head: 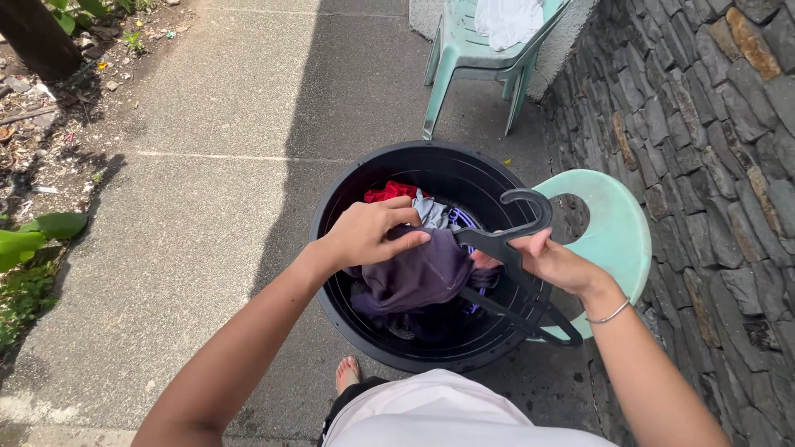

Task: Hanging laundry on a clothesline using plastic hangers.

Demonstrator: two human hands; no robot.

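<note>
Far to the left of the black laundry tub [348, 194], a strip of bare dirt [58, 124] with dead leaves, scraps of litter and a few green plants [33, 240] runs along the edge of the concrete path [215, 124]. The path is half in sun, half in shade, with the tub standing on the shaded part.

The left hand [364, 236] reaches over the tub's near-left rim, fingers curled and closed on the top of a dark purple garment [414, 277], which hangs bunched inside the tub. Behind the garment, toward the tub's far wall, lie a red cloth [387, 192] and a grey-and-striped piece [435, 213], packed close beside the purple one and touching it.

At the tub's right rim the right hand [555, 263] grips a black plastic hanger [505, 244] by its neck, hook curving up over the rim, one arm of the hanger slanting down across the tub's edge toward the person. The hanger's upper end meets the purple garment. A thin bracelet [611, 313] circles that wrist.

Just right of the tub, partly hidden by hand and hanger, stands a pale green plastic stool [617, 232]. Beyond the tub, a green plastic chair [472, 54] carries a white cloth [507, 21]. A dark stone wall [712, 165] closes off the right side. Near the tub, a bare foot [348, 374] shows on the concrete.
</note>
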